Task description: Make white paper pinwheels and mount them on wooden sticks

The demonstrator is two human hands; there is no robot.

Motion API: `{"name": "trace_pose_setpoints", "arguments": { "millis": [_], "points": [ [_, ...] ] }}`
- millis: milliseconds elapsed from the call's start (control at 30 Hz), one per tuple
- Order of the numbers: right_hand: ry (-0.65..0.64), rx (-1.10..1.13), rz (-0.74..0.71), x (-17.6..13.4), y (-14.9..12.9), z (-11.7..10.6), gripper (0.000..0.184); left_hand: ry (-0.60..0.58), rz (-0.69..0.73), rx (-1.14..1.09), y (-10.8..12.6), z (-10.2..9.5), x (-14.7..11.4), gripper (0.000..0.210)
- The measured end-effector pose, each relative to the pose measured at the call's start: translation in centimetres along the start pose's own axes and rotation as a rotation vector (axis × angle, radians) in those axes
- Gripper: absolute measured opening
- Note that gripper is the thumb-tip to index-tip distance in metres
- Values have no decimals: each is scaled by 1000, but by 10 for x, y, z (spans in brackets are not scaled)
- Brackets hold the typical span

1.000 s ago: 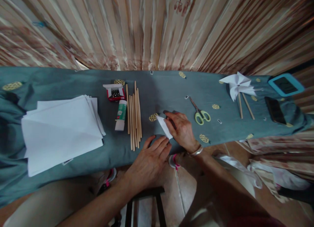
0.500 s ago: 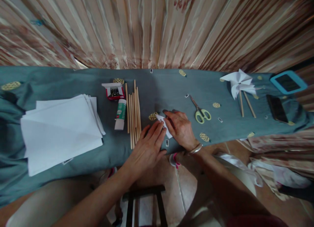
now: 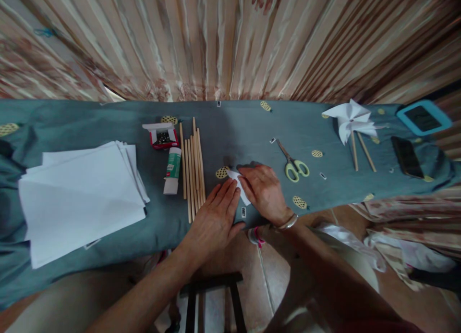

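A small folded piece of white paper [image 3: 240,186] lies on the cloth between my hands, partly covered by fingers. My left hand [image 3: 217,213] rests flat, its fingers stretched out and the tips touching the paper's left edge. From the other side, my right hand [image 3: 264,191] presses on the paper with bent fingers, the thumb along it; its fingertips are partly hidden. Several wooden sticks [image 3: 192,174] lie just left of my left hand. To the right of my right hand are scissors [image 3: 293,164] with pale green handles.
A stack of white paper [image 3: 82,198] lies at left. Near the sticks are a glue stick [image 3: 172,169] and a red box [image 3: 163,138] of small dark pieces. At right sit a paper pinwheel [image 3: 351,121], a phone [image 3: 406,156] and a blue-framed device [image 3: 424,118]. Curtains [image 3: 216,44] hang behind.
The view has shifted slightly, so things on the left sit a little further left. My right fingers have moved slightly on the paper; my left hand stays on it.
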State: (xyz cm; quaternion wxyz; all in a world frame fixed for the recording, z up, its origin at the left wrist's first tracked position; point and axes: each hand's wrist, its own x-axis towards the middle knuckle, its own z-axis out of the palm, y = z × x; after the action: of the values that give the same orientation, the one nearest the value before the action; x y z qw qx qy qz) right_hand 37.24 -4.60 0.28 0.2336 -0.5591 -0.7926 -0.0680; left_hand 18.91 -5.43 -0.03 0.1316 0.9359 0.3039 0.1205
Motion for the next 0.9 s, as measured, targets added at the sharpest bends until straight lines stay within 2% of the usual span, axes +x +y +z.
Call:
{"name": "trace_pose_setpoints", "arguments": {
  "millis": [600,900],
  "points": [
    [-60,90,-81,-24,-14,-16,26,74,3,45,-2,-1,8,56],
    [-54,137,-82,-27,-14,-17,26,43,-60,40,-4,-3,8,57]
  ]
}}
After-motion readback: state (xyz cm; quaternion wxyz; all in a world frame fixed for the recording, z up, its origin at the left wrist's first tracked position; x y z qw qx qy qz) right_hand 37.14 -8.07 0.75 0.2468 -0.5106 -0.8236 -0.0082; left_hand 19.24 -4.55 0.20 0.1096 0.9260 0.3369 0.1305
